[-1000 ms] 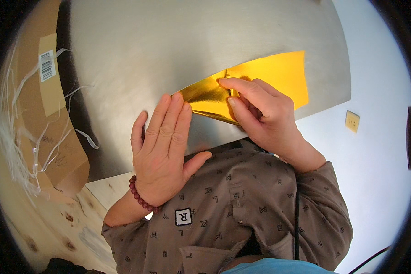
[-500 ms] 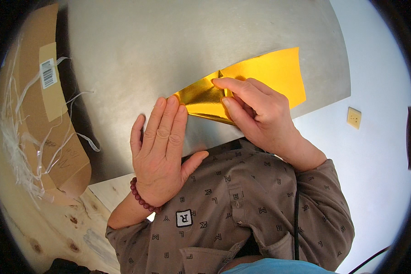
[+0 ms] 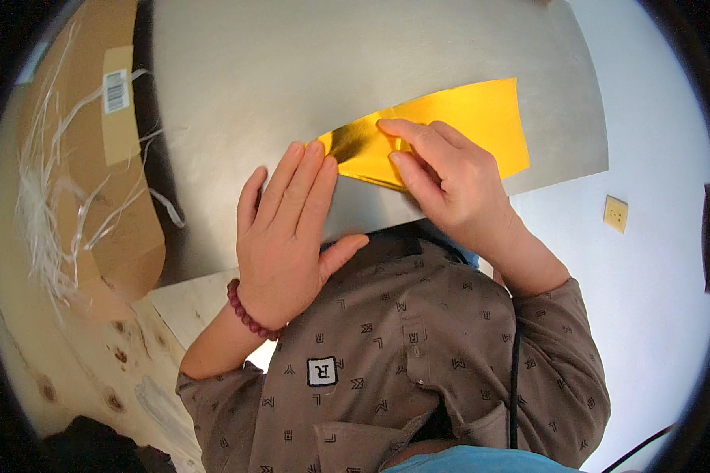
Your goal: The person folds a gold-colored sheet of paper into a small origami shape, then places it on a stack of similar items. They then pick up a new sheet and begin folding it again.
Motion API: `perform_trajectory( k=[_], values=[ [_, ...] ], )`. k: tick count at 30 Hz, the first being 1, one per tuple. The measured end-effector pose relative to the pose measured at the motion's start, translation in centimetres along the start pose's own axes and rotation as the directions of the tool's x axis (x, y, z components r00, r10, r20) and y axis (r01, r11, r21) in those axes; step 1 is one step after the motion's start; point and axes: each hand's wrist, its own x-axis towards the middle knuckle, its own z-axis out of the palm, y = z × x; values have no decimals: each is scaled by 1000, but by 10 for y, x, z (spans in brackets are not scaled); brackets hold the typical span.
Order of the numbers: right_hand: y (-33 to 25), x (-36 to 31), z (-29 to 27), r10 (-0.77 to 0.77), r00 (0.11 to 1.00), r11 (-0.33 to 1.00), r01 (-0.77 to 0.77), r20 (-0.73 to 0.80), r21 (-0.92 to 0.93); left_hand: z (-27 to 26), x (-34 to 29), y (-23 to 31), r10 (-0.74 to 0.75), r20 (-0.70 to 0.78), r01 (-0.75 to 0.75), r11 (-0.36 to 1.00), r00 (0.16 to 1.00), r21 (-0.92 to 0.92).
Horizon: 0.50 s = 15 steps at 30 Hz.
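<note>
A sheet of shiny gold foil paper [image 3: 477, 118] lies on the metal tabletop, folded to a narrow point at its left end. My left hand [image 3: 284, 229] is laid flat with its fingers stretched out, their tips pressing on that pointed end. Over the middle of the sheet my right hand [image 3: 461, 177] is curled. Its thumb and forefinger pinch at a small raised crease in the foil; the other fingers are tucked under and partly hidden. To the right of that hand the paper spreads wide and fairly smooth.
The grey metal tabletop [image 3: 237, 87] has its front edge close to my body. At the left stands a brown cardboard piece [image 3: 130, 236] with tangled white plastic strands [image 3: 51, 229]. A wooden board [image 3: 79, 363] lies lower left; a wall socket [image 3: 616, 214] is at the right.
My left hand has shifted slightly up and right along with the paper's pointed end. My right hand stays at the crease, a little to the right. The whole view has shifted slightly too.
</note>
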Motion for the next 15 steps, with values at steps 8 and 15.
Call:
perform_trajectory(
  k=[8,15],
  values=[
    [-1,-10,-4,-46,996,986,58,78,-159,4,1,0,9,-97,-7,1000,995,22],
    [-9,3,-20,-168,980,950,190,108,-247,11,1,3,44,-187,-26,995,981,95]
  ],
)
